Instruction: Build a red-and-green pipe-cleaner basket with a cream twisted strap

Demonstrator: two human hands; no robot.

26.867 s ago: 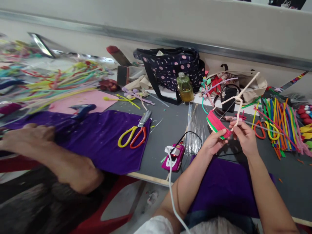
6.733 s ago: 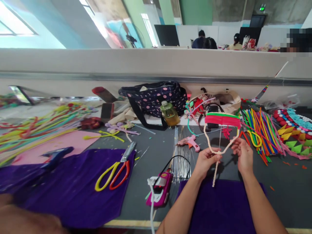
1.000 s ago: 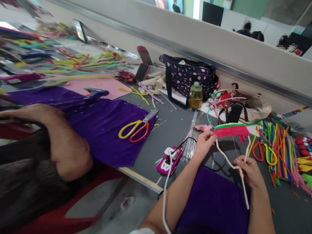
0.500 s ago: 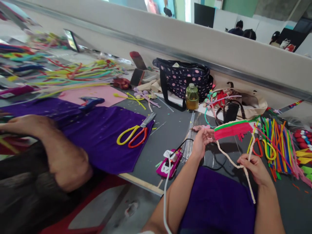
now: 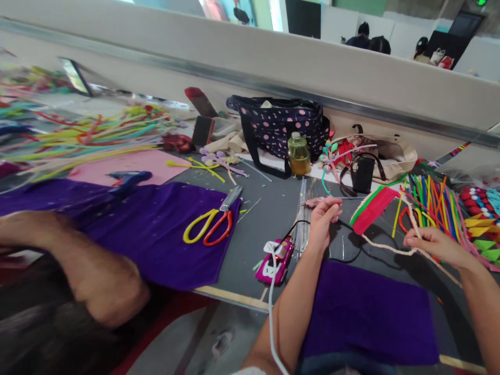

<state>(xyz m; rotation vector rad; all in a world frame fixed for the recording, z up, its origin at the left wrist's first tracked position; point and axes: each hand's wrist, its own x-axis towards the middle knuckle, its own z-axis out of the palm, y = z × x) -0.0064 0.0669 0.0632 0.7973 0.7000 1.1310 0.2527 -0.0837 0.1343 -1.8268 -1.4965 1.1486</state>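
A red and green striped strip [image 5: 377, 209] with a cream edge hangs tilted above the table, trailing a cream fuzzy cord [image 5: 386, 249]. My right hand [image 5: 427, 242] pinches that cord below and right of the strip. Just left of the strip is my left hand [image 5: 326, 216], raised, its fingers drawn together; whether something thin is between them is too small to tell. Behind its fingers lies a pink glue gun [image 5: 312, 202] near clear sticks [image 5: 301, 229]. Under my forearms a purple cloth [image 5: 367, 317] covers the table's front edge.
At left, another person's arm [image 5: 97, 276] rests by a long purple cloth [image 5: 156, 224] with scissors [image 5: 213, 221]. A pink power strip [image 5: 275, 263] with a white cable sits beside my left forearm. A bottle [image 5: 299, 153] and bags stand behind; colourful stems [image 5: 437, 208] lie right.
My left hand has come off the striped strip. My right hand has moved right with the cord, and the strip has tilted more. The camera view has shifted.
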